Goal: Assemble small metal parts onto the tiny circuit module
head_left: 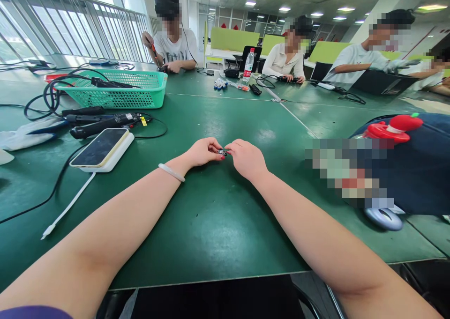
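Note:
My left hand [205, 152] is closed, its thumb and fingers pinching a small dark and silvery part [222, 152] just above the green table [225, 216]. From the other side, my right hand [247, 159] meets the same part with thumb and index finger pressed together at its right end. The part is too small to make out in detail. Only the small part lies between the two hands, with the fingertips almost touching. A pale bracelet circles my left wrist.
Left lie a phone [101, 148] on a white block, black handheld devices [105, 123], cables and a green basket [154, 96]. Right are a dark bag [418, 169] and a mouse [384, 218]. Several people sit across the table, near a bottle [248, 66].

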Action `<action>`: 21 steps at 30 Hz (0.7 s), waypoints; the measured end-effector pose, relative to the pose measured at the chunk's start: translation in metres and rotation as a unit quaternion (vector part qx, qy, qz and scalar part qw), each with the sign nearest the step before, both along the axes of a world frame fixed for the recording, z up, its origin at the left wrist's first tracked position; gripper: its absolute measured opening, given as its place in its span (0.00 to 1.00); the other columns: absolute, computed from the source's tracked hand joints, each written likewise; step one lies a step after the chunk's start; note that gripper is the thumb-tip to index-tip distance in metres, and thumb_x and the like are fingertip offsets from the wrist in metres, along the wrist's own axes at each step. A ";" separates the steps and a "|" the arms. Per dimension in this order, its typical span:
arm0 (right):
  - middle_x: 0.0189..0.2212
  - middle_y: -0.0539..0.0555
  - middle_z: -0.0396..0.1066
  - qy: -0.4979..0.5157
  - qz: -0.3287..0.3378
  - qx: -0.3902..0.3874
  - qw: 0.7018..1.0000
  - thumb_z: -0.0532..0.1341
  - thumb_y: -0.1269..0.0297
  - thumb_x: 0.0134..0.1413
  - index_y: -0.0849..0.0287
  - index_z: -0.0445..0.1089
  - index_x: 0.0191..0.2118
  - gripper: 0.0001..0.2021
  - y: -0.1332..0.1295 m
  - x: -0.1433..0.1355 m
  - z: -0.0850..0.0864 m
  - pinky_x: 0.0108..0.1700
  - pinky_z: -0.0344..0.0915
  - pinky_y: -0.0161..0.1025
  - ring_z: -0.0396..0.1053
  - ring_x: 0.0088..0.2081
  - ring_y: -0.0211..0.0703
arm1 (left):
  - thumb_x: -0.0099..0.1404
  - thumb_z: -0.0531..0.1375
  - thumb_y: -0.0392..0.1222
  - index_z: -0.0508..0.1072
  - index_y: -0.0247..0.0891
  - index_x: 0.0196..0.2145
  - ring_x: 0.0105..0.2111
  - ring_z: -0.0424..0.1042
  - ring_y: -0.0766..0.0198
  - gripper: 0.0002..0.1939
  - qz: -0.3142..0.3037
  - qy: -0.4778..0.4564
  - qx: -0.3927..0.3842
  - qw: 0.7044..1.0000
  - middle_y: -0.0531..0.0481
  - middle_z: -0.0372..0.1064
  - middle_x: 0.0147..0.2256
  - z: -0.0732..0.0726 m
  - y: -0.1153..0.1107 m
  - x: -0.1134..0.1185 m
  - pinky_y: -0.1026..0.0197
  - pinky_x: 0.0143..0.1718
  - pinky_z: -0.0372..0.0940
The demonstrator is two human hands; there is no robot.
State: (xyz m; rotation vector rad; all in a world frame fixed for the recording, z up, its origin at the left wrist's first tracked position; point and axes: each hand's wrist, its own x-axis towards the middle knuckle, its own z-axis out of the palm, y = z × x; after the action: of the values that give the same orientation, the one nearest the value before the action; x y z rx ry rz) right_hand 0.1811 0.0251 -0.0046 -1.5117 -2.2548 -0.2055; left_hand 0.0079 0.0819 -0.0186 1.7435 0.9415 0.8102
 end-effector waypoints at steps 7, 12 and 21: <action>0.40 0.53 0.71 0.038 -0.010 -0.045 0.998 0.55 0.64 0.58 0.56 0.71 0.42 0.10 -0.002 -0.001 0.003 0.41 0.62 0.37 0.68 0.41 0.41 | 0.42 0.69 0.34 0.69 0.33 0.30 0.26 0.69 0.68 0.17 0.006 -0.033 -0.027 0.999 0.51 0.72 0.26 0.004 -0.002 0.000 0.60 0.33 0.64; 0.39 0.53 0.71 0.045 -0.014 -0.027 0.999 0.56 0.62 0.58 0.56 0.71 0.40 0.09 -0.002 0.001 0.000 0.37 0.61 0.36 0.68 0.38 0.40 | 0.45 0.68 0.37 0.71 0.32 0.35 0.31 0.71 0.65 0.18 -0.022 -0.022 -0.006 1.000 0.47 0.73 0.31 0.003 -0.003 -0.001 0.58 0.39 0.65; 0.37 0.52 0.70 0.037 -0.019 0.002 0.999 0.56 0.56 0.56 0.57 0.69 0.37 0.11 -0.005 -0.005 -0.002 0.34 0.59 0.35 0.67 0.35 0.39 | 0.51 0.66 0.37 0.72 0.33 0.34 0.31 0.71 0.68 0.12 -0.019 -0.105 -0.101 0.989 0.49 0.73 0.31 0.011 -0.011 0.005 0.58 0.41 0.66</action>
State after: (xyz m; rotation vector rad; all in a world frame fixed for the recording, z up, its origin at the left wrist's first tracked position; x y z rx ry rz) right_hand 0.1760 0.0198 -0.0068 -1.5353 -2.1680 -0.1616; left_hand 0.0127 0.0705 -0.0072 1.4664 0.8163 0.8246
